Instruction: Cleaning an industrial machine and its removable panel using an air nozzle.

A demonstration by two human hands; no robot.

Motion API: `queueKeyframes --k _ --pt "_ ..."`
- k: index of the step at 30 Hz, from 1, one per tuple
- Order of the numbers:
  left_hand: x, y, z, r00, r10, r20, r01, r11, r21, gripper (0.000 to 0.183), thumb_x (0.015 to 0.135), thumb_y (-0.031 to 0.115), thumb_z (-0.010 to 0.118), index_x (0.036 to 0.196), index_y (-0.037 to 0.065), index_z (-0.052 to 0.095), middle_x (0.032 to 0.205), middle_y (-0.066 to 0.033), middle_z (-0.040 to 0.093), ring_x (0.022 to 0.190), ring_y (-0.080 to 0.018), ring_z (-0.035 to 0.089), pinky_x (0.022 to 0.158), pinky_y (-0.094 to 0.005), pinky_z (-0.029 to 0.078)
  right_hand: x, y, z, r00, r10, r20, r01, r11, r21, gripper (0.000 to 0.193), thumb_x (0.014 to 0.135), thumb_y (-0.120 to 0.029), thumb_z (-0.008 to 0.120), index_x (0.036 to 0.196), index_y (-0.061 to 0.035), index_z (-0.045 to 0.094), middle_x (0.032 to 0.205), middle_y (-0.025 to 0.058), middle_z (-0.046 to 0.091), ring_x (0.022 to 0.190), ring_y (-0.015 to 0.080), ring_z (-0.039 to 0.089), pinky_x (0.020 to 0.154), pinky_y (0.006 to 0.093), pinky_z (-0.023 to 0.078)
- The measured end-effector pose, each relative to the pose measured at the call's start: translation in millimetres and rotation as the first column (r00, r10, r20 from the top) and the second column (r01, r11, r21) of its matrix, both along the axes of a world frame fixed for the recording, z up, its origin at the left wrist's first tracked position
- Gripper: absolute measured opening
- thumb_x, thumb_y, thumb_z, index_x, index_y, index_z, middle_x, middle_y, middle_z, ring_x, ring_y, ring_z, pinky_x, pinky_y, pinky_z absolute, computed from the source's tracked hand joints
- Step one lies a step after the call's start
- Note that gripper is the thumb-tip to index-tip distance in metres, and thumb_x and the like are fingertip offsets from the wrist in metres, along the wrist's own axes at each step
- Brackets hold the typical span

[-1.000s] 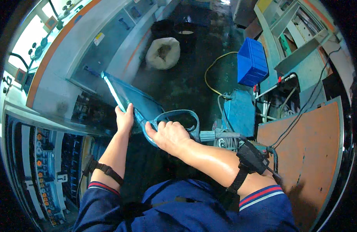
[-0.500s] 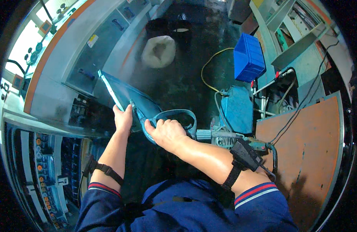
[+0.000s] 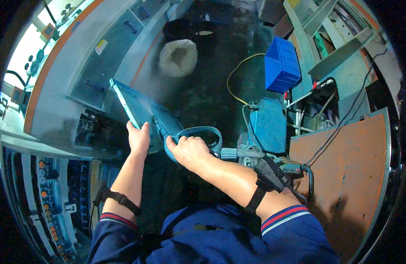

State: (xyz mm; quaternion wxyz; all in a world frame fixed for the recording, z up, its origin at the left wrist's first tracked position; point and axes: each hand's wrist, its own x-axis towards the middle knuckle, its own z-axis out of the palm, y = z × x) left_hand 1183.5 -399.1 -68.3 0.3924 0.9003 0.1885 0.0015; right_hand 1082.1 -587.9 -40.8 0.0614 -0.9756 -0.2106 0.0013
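Observation:
My left hand (image 3: pixel 138 138) is closed on the pale edge of a thin, flat, framed panel (image 3: pixel 146 104), which is held tilted in front of me. My right hand (image 3: pixel 190 152) is wrapped round a spray gun (image 3: pixel 195 131) with a looped guard and a ribbed grey section toward my forearm. Its slim nozzle end points at the panel's face from close by, and a pale mist shows along the panel. The fingers under the gun are partly hidden. Black straps circle both forearms, and a black box sits on the right one.
A white sack with an open mouth (image 3: pixel 178 58) stands on the dark wet floor. To the right are a blue plastic bin (image 3: pixel 282 64), a teal box-shaped unit (image 3: pixel 267 126) with a yellow hose (image 3: pixel 230 82), and a rusty-orange board (image 3: pixel 339 185). Rollered machinery (image 3: pixel 46 207) stands at lower left.
The gun's nozzle end has shifted slightly along the panel, and my right forearm has moved a little left. Both hands keep their holds. The whole view has shifted slightly.

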Motion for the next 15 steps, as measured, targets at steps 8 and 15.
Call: queueKeyframes --k 8,15 --pt "-3 -5 5 1.0 -0.009 -0.009 0.008 1.0 -0.027 0.068 0.088 0.023 0.066 0.146 0.004 0.037 0.127 -0.0255 0.062 0.119 -0.0401 0.061 0.102 -0.0449 0.045 9 -2 -17 0.997 0.006 -0.071 -0.007 1.0 -0.006 0.051 0.091 -0.019 0.058 0.141 -0.0107 0.05 0.085 0.0138 0.069 0.07 0.0269 0.073 0.058 0.0386 0.058" --pt "0 4 -3 1.0 -0.009 -0.012 0.01 1.0 0.022 0.066 0.085 0.015 0.058 0.146 0.005 0.036 0.127 -0.0271 0.062 0.119 -0.0431 0.06 0.103 -0.047 0.045 22 -1 -30 0.982 -0.021 -0.186 0.019 1.0 -0.013 0.053 0.09 -0.018 0.059 0.142 -0.01 0.048 0.088 0.0147 0.069 0.072 0.028 0.073 0.058 0.0398 0.058"
